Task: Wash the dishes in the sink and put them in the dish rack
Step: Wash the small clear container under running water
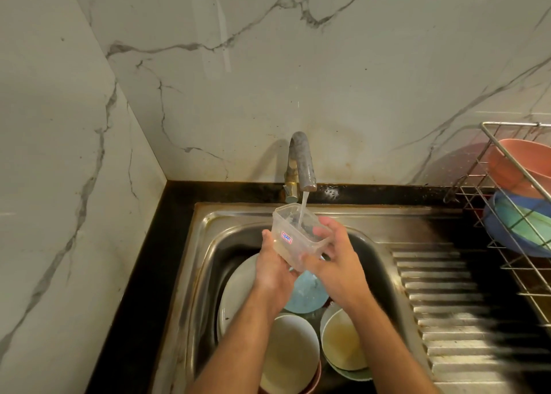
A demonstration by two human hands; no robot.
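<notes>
I hold a clear plastic container (pixel 293 235) with a red and blue label under the running tap (pixel 301 162). Water streams into it. My left hand (pixel 275 267) grips its lower left side from beneath. My right hand (pixel 334 255) grips its right end, fingers curled over the rim. Below them the steel sink (pixel 208 259) holds a large white plate (pixel 238 289), a light blue plate (pixel 307 295) and two white bowls (pixel 290 352) (pixel 343 340) with murky water. The wire dish rack (pixel 512 202) stands at the right edge.
The rack holds a pink bowl (pixel 518 167) and blue and green dishes (pixel 518 223). A ribbed steel drainboard (pixel 441 304) lies between sink and rack. A black counter (pixel 143 274) borders the sink on the left. Marble walls rise behind and to the left.
</notes>
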